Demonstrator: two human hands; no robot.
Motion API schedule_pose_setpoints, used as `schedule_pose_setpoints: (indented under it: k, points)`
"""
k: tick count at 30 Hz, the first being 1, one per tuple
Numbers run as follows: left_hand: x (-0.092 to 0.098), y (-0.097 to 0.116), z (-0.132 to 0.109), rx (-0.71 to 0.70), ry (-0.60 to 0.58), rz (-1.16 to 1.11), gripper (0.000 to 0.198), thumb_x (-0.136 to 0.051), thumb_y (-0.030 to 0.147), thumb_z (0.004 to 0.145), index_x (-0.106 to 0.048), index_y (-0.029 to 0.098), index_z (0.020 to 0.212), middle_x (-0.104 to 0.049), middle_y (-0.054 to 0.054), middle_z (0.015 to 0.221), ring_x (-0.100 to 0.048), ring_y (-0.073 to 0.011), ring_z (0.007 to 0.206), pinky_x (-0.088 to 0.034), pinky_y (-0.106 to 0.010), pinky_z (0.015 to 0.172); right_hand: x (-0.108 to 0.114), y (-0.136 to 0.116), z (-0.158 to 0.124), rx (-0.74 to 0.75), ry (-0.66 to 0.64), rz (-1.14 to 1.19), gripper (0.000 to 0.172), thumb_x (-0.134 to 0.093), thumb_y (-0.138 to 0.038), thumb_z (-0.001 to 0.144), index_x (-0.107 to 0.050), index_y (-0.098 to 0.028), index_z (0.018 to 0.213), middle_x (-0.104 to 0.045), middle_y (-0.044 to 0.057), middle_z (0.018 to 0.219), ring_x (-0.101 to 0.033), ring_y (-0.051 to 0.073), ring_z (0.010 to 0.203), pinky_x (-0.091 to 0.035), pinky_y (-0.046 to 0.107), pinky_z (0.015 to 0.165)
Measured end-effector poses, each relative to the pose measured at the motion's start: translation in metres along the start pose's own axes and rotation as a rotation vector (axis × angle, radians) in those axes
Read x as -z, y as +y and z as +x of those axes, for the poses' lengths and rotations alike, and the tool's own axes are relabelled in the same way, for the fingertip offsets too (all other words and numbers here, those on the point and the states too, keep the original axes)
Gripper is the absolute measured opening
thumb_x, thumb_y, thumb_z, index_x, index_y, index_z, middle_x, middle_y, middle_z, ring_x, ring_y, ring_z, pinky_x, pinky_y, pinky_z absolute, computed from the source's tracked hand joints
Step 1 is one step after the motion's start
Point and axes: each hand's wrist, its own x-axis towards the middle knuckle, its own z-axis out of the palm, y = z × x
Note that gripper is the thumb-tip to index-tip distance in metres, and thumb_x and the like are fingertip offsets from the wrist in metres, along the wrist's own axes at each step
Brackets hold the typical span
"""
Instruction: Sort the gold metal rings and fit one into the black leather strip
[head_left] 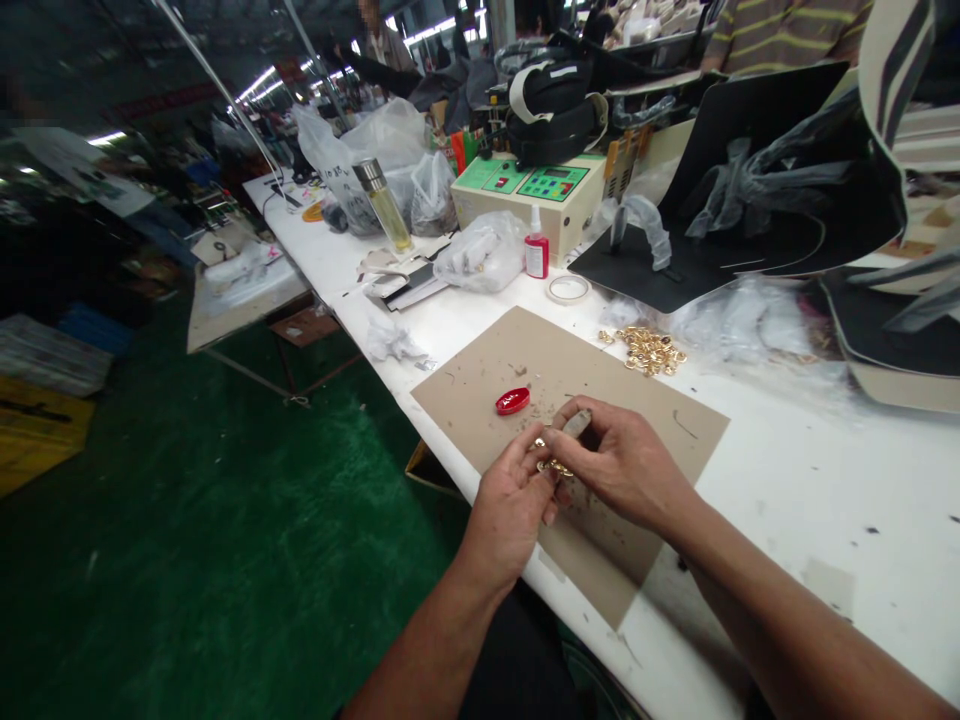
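Observation:
My left hand (517, 490) is curled around several small gold metal fittings (556, 467), some showing between its fingers. Against it, my right hand (611, 455) is closed in a pinch, thumb and forefinger meeting at a small gold piece by the left fingertips. A pale, stubby item (577, 423) also shows at the right fingers; its kind is unclear. Both hands are above a brown board (480, 370) lying on the white table. Just beyond them on the board sits a small red oval dish (513, 401) with a shiny wet-looking inside.
A pile of gold fittings (651, 350) lies past the board. Behind are a tape roll (568, 289), a red bottle (537, 250), a control box (529, 195), a tall bottle (384, 208) and plastic bags (484, 250). Black panels (720, 240) stand at right. The table edge drops to green floor.

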Motion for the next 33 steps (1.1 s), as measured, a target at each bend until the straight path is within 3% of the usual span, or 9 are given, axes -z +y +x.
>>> schedule_pose_setpoints:
  k: [4,10,17,22,27,30,33]
  points:
    - [0.0,0.0,0.0,0.009,-0.003,-0.002,0.076,-0.081,0.033,0.086,-0.049,0.022,0.154,-0.064,-0.018,0.139,-0.057,-0.0084,0.068,-0.039,-0.022,0.053,0.0,0.0,-0.001,0.004,-0.016,-0.009,0.007,-0.063,-0.025,0.087,-0.067,-0.023,0.083,-0.065,-0.005,0.058,-0.057,0.012,0.052,-0.038,0.022,0.051]
    - [0.0,0.001,0.0,0.0,0.004,0.038,0.071,-0.076,0.024,0.088,-0.048,0.017,0.153,-0.064,-0.019,0.138,-0.058,-0.0075,0.066,-0.037,-0.02,0.05,0.008,-0.001,0.0,0.034,0.059,-0.067,0.013,-0.065,-0.028,0.087,-0.065,-0.021,0.076,-0.055,-0.007,0.051,-0.044,0.009,0.046,-0.033,0.022,0.049]
    - [-0.01,0.011,0.009,0.047,0.032,0.099,0.074,-0.074,0.02,0.088,-0.042,0.014,0.154,-0.065,-0.022,0.137,-0.054,-0.0047,0.058,-0.033,-0.018,0.046,0.036,-0.01,0.006,-0.013,0.192,0.031,0.016,-0.066,-0.033,0.087,-0.066,-0.021,0.077,-0.056,-0.006,0.051,-0.046,0.01,0.046,-0.032,0.024,0.047]
    - [-0.024,0.02,0.025,0.008,0.051,0.162,0.069,-0.077,0.017,0.085,-0.047,0.02,0.148,-0.062,-0.015,0.138,-0.055,-0.0035,0.058,-0.037,-0.018,0.045,0.055,-0.012,0.006,-0.016,0.279,0.117,0.016,-0.066,-0.034,0.086,-0.067,-0.02,0.078,-0.057,-0.005,0.052,-0.049,0.011,0.046,-0.036,0.025,0.049]
    - [-0.014,0.042,0.035,0.075,0.131,-0.146,0.028,-0.071,0.014,0.089,-0.064,0.012,0.116,-0.067,-0.008,0.105,-0.054,-0.0046,0.058,-0.034,-0.013,0.04,0.063,-0.014,0.006,0.002,0.307,0.204,0.018,-0.067,-0.036,0.088,-0.066,-0.02,0.08,-0.056,-0.005,0.054,-0.05,0.011,0.049,-0.037,0.025,0.051]
    - [-0.002,0.052,0.032,0.066,0.23,-0.371,0.013,-0.06,0.005,0.091,-0.064,0.01,0.103,-0.067,-0.008,0.093,-0.064,-0.009,0.068,-0.049,-0.014,0.05,0.064,-0.016,0.005,0.002,0.309,0.251,0.019,-0.067,-0.036,0.088,-0.066,-0.019,0.079,-0.057,-0.005,0.056,-0.05,0.011,0.05,-0.039,0.025,0.052]
    - [0.002,0.047,0.019,0.105,0.295,-0.444,0.021,-0.054,-0.003,0.088,-0.063,0.009,0.102,-0.07,-0.012,0.096,-0.073,-0.0155,0.084,-0.062,-0.022,0.07,0.062,-0.019,0.003,-0.007,0.291,0.265,0.019,-0.067,-0.036,0.088,-0.065,-0.02,0.079,-0.056,-0.005,0.054,-0.048,0.011,0.048,-0.037,0.025,0.05]
